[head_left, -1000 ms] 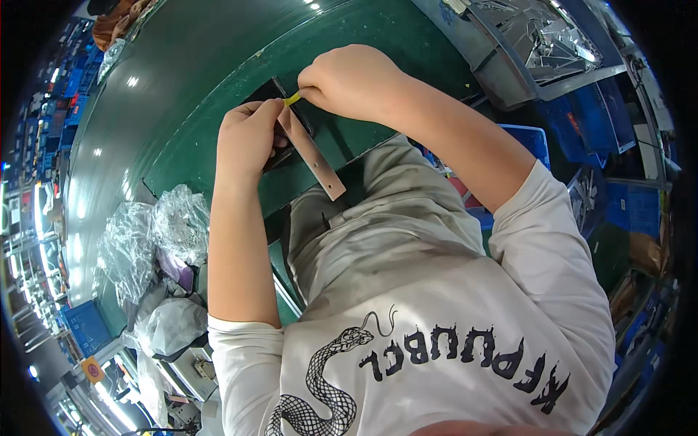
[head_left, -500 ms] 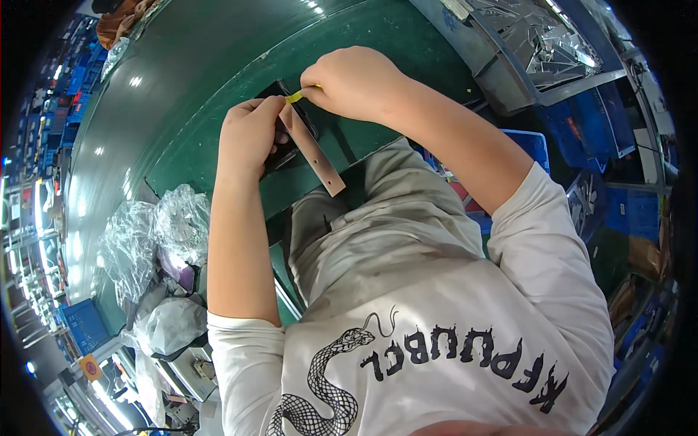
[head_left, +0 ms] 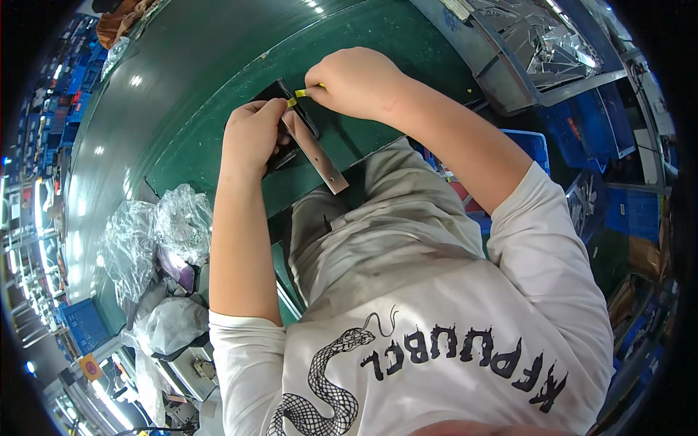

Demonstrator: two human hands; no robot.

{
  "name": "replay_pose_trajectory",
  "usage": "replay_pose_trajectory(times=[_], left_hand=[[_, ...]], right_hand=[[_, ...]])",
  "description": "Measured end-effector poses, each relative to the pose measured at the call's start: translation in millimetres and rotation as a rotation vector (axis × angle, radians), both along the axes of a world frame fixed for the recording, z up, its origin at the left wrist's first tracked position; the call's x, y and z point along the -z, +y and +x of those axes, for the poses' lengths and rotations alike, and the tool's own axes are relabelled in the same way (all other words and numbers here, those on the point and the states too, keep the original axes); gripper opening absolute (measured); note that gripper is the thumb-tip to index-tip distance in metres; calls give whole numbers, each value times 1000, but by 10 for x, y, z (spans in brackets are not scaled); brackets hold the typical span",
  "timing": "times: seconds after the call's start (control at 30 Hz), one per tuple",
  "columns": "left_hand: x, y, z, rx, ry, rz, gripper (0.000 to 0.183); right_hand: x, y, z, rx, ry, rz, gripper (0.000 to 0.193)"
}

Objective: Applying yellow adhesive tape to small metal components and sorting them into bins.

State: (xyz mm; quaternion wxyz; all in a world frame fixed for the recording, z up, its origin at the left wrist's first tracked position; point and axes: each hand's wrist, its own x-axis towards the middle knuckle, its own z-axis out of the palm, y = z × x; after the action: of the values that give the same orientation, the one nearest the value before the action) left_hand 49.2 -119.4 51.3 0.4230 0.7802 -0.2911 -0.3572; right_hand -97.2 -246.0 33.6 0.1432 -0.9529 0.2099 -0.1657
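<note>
My left hand (head_left: 249, 139) is closed on the upper end of a flat, pinkish metal strip (head_left: 315, 155) with small holes in it. The strip slants down toward my lap. A short piece of yellow tape (head_left: 291, 102) sits at its top end, by my left thumb. Just to the right, my right hand (head_left: 356, 81) pinches another bit of yellow tape (head_left: 301, 93), with a small gap between the two pieces. Behind the strip and partly under my left hand lies a dark flat object (head_left: 272, 92); its kind is hidden.
A green worktable (head_left: 211, 120) spreads in front of me. Crumpled clear plastic bags (head_left: 156, 232) lie on the left. At the upper right stands a grey bin (head_left: 502, 69) with thin metal pieces in it. A blue crate (head_left: 534, 145) is beside my right arm.
The yellow tape stretched between my hands has come apart into two pieces, one at the strip and one in my right fingers. Both hands have hardly moved.
</note>
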Motion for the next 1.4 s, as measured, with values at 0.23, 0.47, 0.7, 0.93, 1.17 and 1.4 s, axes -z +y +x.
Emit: replay_pose_trajectory(times=[0.23,0.47,0.7,0.93,1.17,1.4], left_hand=[[-79,390,-86,68,12,-151,28],[116,900,-192,70,258,-538,24],[147,988,-559,-56,685,-561,26],[157,1078,-611,56,661,-571,37],[146,1077,-718,70,529,-580,47],[317,1052,-884,276,373,-631,29]], right_hand=[[190,40,-278,-38,-66,-289,13],[600,135,-564,-103,-101,-286,18],[572,169,-566,-42,-125,26,25],[612,237,-599,-17,-349,-61,37],[430,707,-872,-99,-581,265,28],[369,1232,-937,-376,-215,929,26]])
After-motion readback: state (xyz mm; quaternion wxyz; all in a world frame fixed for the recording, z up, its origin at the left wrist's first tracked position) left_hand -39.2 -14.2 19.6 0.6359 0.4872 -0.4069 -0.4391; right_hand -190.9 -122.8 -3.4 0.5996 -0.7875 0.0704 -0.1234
